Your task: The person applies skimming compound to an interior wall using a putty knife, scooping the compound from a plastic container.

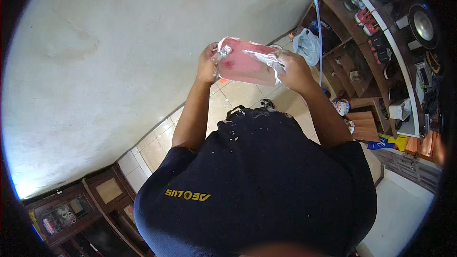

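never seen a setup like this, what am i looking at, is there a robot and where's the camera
There's no robot: these are a person's own bare hands. The one picture comes from a wide fisheye camera worn on the head, looking down, so straight edges bend and the corners go black. The large dark shape below is the person's shirt. The left hand grips one edge of a pink panel; the right hand is at the other end, beside a white smear that may hide a tool. Beneath is a tiled floor; shoes and a plastic bag are off to the right.
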Motion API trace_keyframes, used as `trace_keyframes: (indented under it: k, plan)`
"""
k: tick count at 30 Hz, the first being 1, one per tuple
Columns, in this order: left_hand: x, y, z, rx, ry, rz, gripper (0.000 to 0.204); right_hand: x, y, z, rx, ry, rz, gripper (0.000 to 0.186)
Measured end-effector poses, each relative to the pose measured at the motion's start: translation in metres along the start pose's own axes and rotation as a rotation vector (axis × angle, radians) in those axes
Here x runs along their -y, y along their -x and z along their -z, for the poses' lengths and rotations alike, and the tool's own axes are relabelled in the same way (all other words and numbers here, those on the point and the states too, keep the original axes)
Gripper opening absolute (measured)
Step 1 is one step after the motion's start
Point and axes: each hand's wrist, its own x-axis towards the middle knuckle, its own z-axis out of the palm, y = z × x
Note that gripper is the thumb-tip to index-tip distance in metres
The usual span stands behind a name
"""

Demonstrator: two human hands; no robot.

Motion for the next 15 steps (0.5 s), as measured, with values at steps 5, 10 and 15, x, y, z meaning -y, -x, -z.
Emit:
trace_keyframes:
  k: [5, 10, 15]
  plan:
    - [0.004, -0.007, -0.016, -0.025, -0.091, -0.046, 0.043, -0.002, 0.007, -0.002, 0.139, -0.063, -0.006, 0.017]
    - [0.009, -0.007, -0.012, -0.065, -0.120, -0.055, 0.041, -0.009, 0.004, 0.000, 0.068, -0.087, -0.080, 0.020]
    - [0.012, -0.007, -0.007, -0.118, -0.218, -0.072, 0.041, -0.004, 0.002, -0.009, 0.164, 0.000, 0.006, 0.018]
